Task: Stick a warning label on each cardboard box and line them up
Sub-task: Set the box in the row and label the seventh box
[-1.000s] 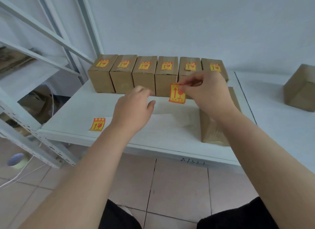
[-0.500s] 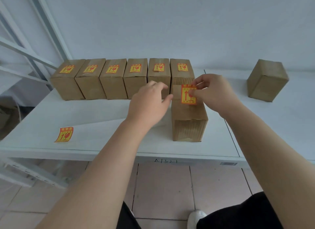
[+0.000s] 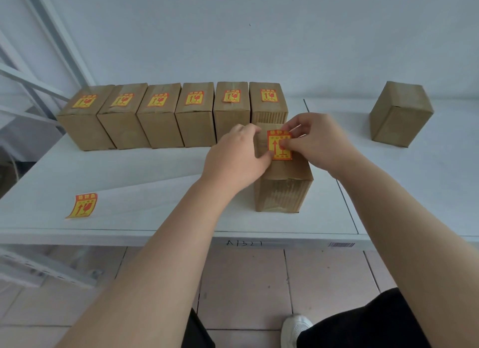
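Label lay on box top, between hands. Right hand pinched its right edge. Left hand curled over box's left side, thumb on label's corner. Label orange-red, yellow centre, red arrow. Box stood near table front.

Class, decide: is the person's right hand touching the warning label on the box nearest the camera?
Touching. The head view shows fingertips of the right hand lying on the right edge of the warning label atop the front box.
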